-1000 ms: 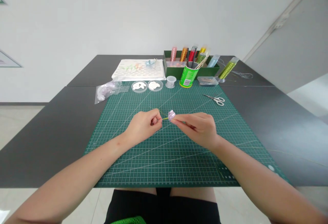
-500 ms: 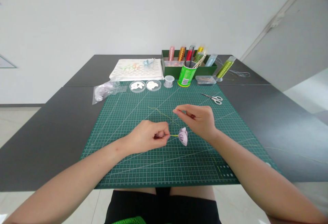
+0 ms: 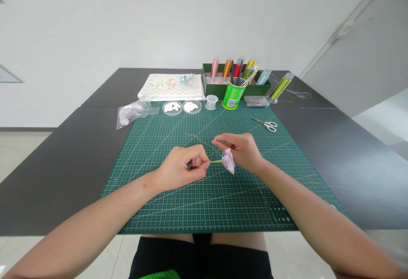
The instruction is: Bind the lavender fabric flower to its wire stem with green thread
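Note:
My left hand [image 3: 185, 166] is closed in a pinch on the thin stem of a pale purple artificial flower [image 3: 228, 161]. The stem [image 3: 216, 161] shows yellow-green near the bloom and points right, with the flower head held above the mat. Just behind the flower, my right hand [image 3: 239, 149] is closed too, thumb and forefinger pinched on a fine yellow-green thread [image 3: 199, 138]. The thread is so thin that its path at the fingertips is hard to follow. Part of the right palm is hidden by the petals.
The green cutting mat [image 3: 172, 206] bears scissors [image 3: 266, 124], two dishes of white pieces [image 3: 172, 108], a clear spool [image 3: 211, 102] and a green can [image 3: 233, 94]. Behind stand a dark green box [image 3: 219, 90] of thread tubes and stacked white sheets [image 3: 172, 85]. A plastic bag [image 3: 130, 113] lies left.
The flower has risen slightly and turned, its head now overlapping my right hand. My right hand has shifted a little left and its fingers have lowered. My left hand keeps its pinch.

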A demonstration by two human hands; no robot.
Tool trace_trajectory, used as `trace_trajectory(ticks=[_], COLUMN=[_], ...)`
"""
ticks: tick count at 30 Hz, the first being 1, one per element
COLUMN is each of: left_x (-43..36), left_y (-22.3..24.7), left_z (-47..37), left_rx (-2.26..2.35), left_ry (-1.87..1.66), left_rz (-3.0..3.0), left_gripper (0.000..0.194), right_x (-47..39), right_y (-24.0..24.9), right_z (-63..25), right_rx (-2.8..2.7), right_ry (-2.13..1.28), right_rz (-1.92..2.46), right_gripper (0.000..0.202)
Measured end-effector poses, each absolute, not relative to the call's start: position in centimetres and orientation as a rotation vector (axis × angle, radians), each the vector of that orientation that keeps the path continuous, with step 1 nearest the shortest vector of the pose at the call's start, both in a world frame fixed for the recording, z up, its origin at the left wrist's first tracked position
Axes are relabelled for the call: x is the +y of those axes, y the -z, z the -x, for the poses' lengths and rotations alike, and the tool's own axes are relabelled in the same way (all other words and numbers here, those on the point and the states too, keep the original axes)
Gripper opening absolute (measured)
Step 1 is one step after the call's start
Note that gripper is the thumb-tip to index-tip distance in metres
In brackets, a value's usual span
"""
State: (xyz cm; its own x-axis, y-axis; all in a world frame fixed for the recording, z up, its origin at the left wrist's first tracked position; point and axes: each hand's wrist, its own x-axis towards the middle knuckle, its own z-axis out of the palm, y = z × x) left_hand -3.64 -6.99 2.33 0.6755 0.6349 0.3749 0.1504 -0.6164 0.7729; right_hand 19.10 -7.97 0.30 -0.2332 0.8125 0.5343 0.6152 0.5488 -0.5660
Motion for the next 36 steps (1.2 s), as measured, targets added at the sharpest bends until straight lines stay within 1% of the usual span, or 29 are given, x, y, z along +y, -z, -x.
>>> trace_trajectory(ticks=[6, 10, 18, 25, 29, 31, 36], left_x=[-5.9, -5.0, -3.8, -3.4, -3.0, -2.9, -3.5], left_y=[-2.6, -2.4, -1.6, -1.1, -0.8, -0.8, -1.3], left_z=[3.6, 3.6, 3.6, 3.6, 3.8, 3.8, 3.6], left_rx=[0.752, 0.776, 0.854, 0.946, 1.025, 1.068, 1.106], left_ry=[-1.063, -1.127, -1.204, -1.144, -1.045, -0.978, -0.821], left_rz=[-1.808, -1.638, -1.493, -1.518, -1.571, -1.632, -1.922], left_gripper=[0.019, 0.02, 0.019, 0.017, 0.018, 0.019, 0.012], right_x=[-8.3, -8.6, -9.1, -9.6, -9.7, -9.8, -9.9], right_y=[-0.2, -0.4, -0.5, -0.8, -1.2, -1.4, -1.9], right_z=[-19.1, -18.8, -18.5, -18.3, -17.9, -17.8, -17.9], right_rx=[-2.107, -2.168, -2.193, -2.214, -2.163, -2.126, -2.055], right_ry=[-0.174, -0.126, 0.059, 0.182, 0.149, 0.122, 0.132], right_rz=[1.16, 1.094, 0.942, 0.912, 0.882, 0.881, 0.893], right_gripper=[0.036, 0.027, 0.025, 0.027, 0.026, 0.026, 0.023])
